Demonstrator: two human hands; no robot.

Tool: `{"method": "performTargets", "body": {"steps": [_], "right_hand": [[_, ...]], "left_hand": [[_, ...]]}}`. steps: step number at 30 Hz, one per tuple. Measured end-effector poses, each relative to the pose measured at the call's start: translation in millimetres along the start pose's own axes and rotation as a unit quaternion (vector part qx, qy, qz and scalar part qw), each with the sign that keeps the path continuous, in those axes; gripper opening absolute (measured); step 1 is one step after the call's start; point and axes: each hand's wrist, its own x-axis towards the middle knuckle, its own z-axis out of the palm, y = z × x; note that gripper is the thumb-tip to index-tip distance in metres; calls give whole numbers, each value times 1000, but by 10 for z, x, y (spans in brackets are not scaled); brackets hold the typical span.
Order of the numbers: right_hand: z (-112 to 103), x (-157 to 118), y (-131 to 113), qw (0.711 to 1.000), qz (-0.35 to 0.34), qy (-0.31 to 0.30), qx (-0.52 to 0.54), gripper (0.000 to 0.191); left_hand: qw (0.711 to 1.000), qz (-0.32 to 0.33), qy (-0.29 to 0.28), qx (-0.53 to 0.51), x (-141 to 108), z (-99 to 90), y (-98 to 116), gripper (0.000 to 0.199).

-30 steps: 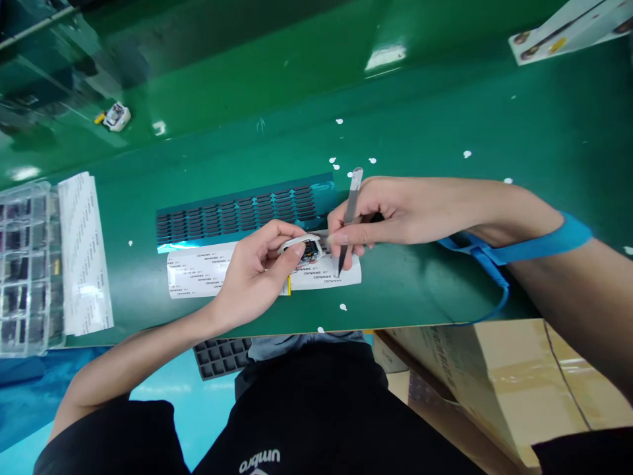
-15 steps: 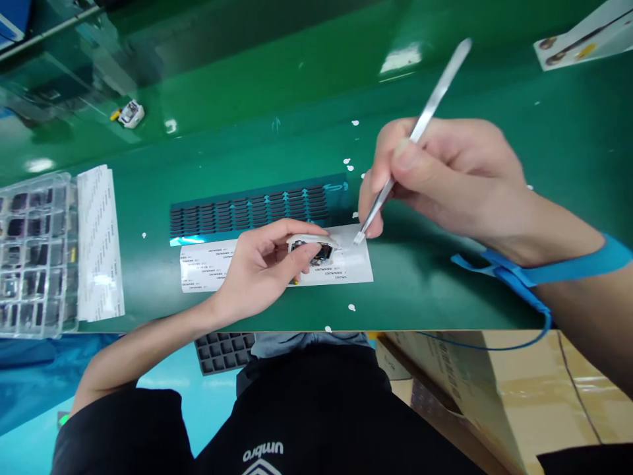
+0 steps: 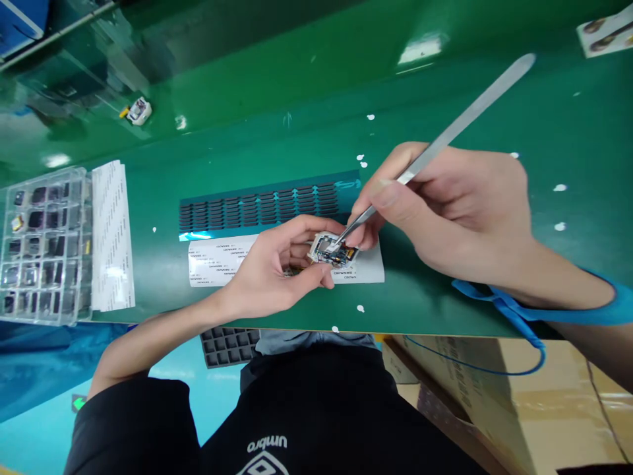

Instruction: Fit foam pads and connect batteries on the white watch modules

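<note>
Left hand: we are gripping the small white-framed device [image 3: 324, 256] between the thumb and fingers of our left hand [image 3: 270, 267].
Right hand: we are pinching the metal tweezers [image 3: 475, 119] in our right hand [image 3: 459, 227]; whether their tips are gripping or touching anything, we are not managing to tell.
Device: we are holding it above the white printed sheet [image 3: 217, 264], its long axis running roughly left to right, its circuit side showing.
Tweezers and device: we are slanting the tips down-left over its middle; our left hand is lying nearer, touching it.
</note>
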Motion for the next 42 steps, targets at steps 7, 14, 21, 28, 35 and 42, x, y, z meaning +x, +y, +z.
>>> {"method": "performTargets", "body": {"steps": [7, 14, 21, 28, 35, 42], "right_hand": [[-24, -10, 91, 997, 49, -52, -20, 32], [1, -6, 75, 998, 47, -47, -21, 30], [-7, -22, 53, 997, 35, -43, -50, 24], [9, -26, 44, 996, 29, -31, -77, 21], [58, -78, 25, 989, -18, -23, -142, 21], [85, -154, 70, 981, -118, 23, -153, 18]], "left_hand": [[1000, 5, 3, 21, -28, 21, -2, 37], [1000, 14, 7, 26, -44, 28, -38, 39], [1000, 1, 9, 16, -51, 31, -57, 43], [1000, 0, 15, 22, -54, 41, -52, 43], [999, -3, 35, 19, -50, 46, -63, 21], [999, -3, 35, 33, -43, 25, -46, 19]]}}
